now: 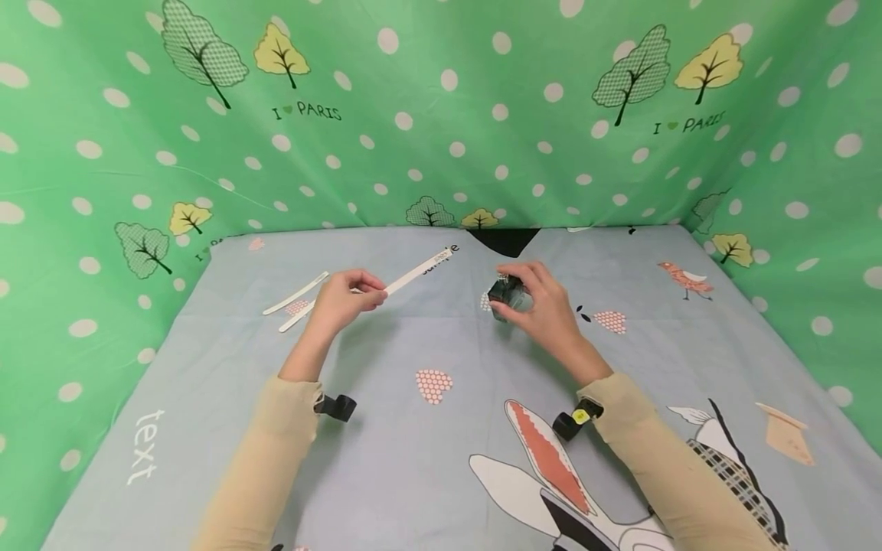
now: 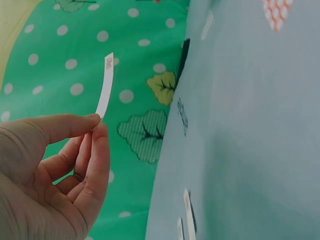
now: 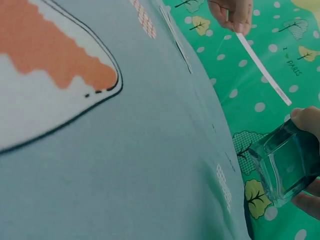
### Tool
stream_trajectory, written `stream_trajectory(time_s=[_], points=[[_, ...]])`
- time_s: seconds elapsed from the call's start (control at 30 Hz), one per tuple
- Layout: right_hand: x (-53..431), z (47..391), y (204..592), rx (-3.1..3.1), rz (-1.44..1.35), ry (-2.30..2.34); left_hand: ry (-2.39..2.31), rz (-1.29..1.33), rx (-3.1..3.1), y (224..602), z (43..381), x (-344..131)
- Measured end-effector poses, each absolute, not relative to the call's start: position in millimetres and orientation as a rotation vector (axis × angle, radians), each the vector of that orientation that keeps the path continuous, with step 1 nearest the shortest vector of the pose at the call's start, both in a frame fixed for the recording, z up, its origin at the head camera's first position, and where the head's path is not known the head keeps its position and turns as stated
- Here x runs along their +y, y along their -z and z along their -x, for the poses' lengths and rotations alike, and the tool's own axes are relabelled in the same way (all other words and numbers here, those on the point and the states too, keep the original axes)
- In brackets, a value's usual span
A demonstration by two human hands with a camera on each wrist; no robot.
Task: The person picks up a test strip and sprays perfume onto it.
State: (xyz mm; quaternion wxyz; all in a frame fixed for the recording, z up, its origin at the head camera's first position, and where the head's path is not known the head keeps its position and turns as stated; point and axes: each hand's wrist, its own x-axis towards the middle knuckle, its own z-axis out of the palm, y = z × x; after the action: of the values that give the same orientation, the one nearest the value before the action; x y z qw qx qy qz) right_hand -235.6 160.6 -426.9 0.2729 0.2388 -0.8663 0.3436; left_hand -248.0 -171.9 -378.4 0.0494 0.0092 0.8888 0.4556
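Note:
In the head view my left hand [image 1: 347, 300] pinches a narrow white paper strip [image 1: 422, 269] between thumb and fingertips. Small dark print marks the strip's far end, which points up and right toward the bottle. My right hand [image 1: 547, 306] grips a squarish teal glass perfume bottle [image 1: 508, 297] above the table, thumb on one side and fingers on the other. The right wrist view shows the bottle [image 3: 287, 162] tilted, with the free end of the strip [image 3: 265, 70] close to it but apart. My right palm hides part of the bottle.
Two more white strips lie on the grey-blue patterned cloth left of my left hand, the upper strip [image 1: 296, 294] and the lower strip [image 1: 296, 317]. A green dotted curtain [image 1: 441, 99] hangs behind and beside the table. Each wrist wears a small black camera [image 1: 338, 407].

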Motion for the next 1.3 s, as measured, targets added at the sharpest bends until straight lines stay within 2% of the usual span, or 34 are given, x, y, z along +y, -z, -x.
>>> stream_trajectory(time_s=[0.53,1.0,1.17,1.3], points=[[170.1,240.6,435.5,-2.340,-0.585,-1.019,-1.257,0.162,2.730,403.6,229.6,-225.4],[179.6,262.7,442.0,-2.385,-0.616,-1.552,-1.298,0.198,2.495,424.7,216.8,-232.2],[182.3,264.9,447.4,-2.445,-0.623,-1.611,-1.239,0.165,2.454,419.2,213.4,-236.8],[185.3,264.7,444.3,-2.492,-0.671,-1.548,-1.055,0.084,2.550,397.0,219.9,-241.2]])
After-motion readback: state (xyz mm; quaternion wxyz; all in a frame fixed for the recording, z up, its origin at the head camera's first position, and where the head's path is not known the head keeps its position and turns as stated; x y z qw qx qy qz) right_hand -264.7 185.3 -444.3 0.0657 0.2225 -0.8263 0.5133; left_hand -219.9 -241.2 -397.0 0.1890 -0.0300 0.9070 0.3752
